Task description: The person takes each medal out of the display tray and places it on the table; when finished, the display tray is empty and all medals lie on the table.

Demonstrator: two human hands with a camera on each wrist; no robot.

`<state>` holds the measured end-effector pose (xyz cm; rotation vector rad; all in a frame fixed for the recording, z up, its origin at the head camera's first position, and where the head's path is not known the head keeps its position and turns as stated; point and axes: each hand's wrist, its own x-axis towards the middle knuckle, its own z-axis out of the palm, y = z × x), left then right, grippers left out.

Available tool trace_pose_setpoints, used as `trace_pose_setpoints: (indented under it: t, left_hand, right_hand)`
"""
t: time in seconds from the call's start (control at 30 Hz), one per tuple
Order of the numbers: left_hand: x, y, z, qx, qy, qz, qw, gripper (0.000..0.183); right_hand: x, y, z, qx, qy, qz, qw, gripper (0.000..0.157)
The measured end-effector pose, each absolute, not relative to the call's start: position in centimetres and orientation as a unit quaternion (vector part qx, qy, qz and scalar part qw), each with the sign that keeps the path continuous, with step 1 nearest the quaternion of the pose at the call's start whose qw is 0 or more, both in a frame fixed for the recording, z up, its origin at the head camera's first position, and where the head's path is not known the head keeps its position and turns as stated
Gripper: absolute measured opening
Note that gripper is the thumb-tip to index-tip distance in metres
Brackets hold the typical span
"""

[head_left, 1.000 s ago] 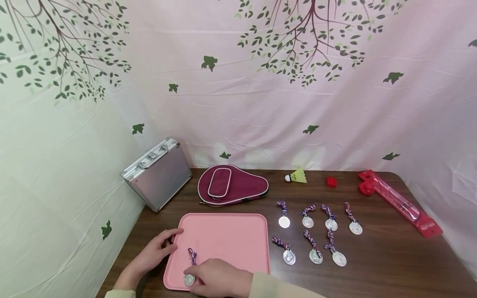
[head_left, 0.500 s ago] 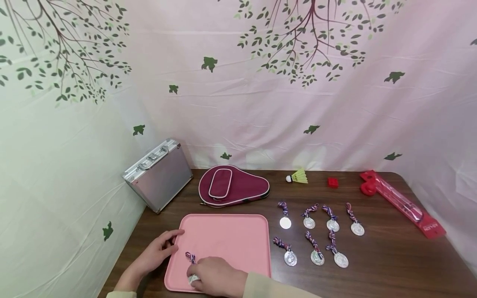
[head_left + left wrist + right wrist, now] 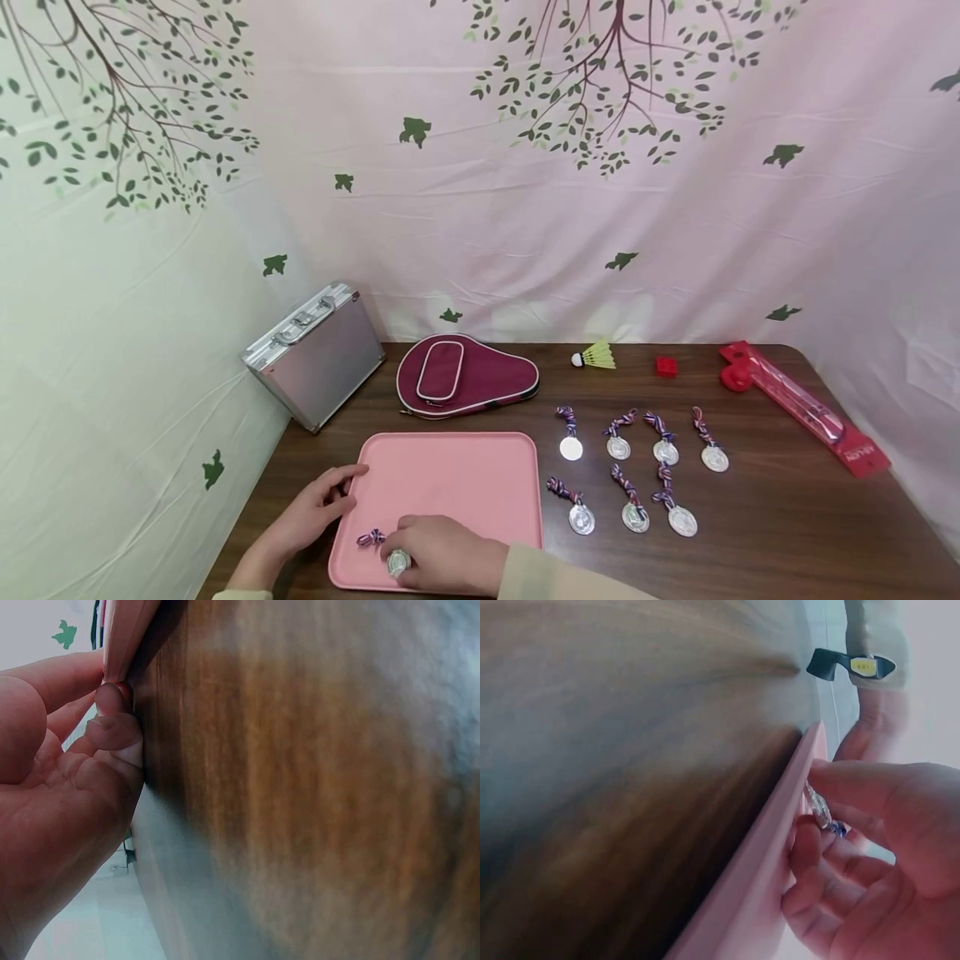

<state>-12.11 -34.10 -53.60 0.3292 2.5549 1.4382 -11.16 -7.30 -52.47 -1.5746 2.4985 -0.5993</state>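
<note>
My right hand (image 3: 442,552) pinches a silver medal (image 3: 398,563) over the front of the pink tray (image 3: 468,492), thumb and fingertips at its disc. Its knotted striped ribbon (image 3: 371,538) points left across the tray. In the right wrist view the medal (image 3: 819,807) shows edge-on between the thumb and fingers, close to the tray's rim (image 3: 761,847). At the tray's left side my left hand (image 3: 315,508) holds the rim. The left wrist view has its fingertips (image 3: 112,731) right at the tray edge (image 3: 129,634).
Right of the tray lie several silver medals (image 3: 581,519) with knotted ribbons. Behind stand a silver case (image 3: 322,358), a maroon paddle bag (image 3: 480,375), a yellow shuttlecock (image 3: 596,356), a red block (image 3: 666,367) and a red package (image 3: 802,408).
The medal's ribbon has swung from pointing away to pointing left. The right hand has shifted slightly right with the disc. My left hand stays at the tray's rim.
</note>
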Motion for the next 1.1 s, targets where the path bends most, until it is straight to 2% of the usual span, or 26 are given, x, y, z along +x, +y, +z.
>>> trace_pose_setpoints:
  t: [0.27, 0.53, 0.67, 0.87, 1.1]
  left_hand:
    - [-12.1, -33.9, -53.6, 0.107, 0.865, 0.482, 0.086, 0.040]
    - [-12.2, -33.9, -53.9, 0.111, 0.862, 0.487, 0.082, 0.040]
    - [-12.1, -34.0, -54.0, 0.118, 0.858, 0.494, 0.077, 0.040]
    - [-12.1, -34.0, -53.9, 0.123, 0.857, 0.494, 0.078, 0.041]
    - [-12.1, -34.1, -53.9, 0.111, 0.862, 0.488, 0.084, 0.041]
  right_hand:
    - [-12.1, -5.1, -51.9, -0.544, 0.796, -0.240, 0.113, 0.026]
    - [-12.8, -0.6, -51.9, -0.550, 0.787, -0.272, 0.067, 0.026]
    - [-13.3, 2.4, -51.6, -0.544, 0.779, -0.306, 0.056, 0.027]
    - [-14.3, 7.9, -50.9, -0.539, 0.758, -0.356, 0.084, 0.026]
    - [-15.3, 15.4, -50.5, -0.530, 0.752, -0.383, 0.078, 0.033]
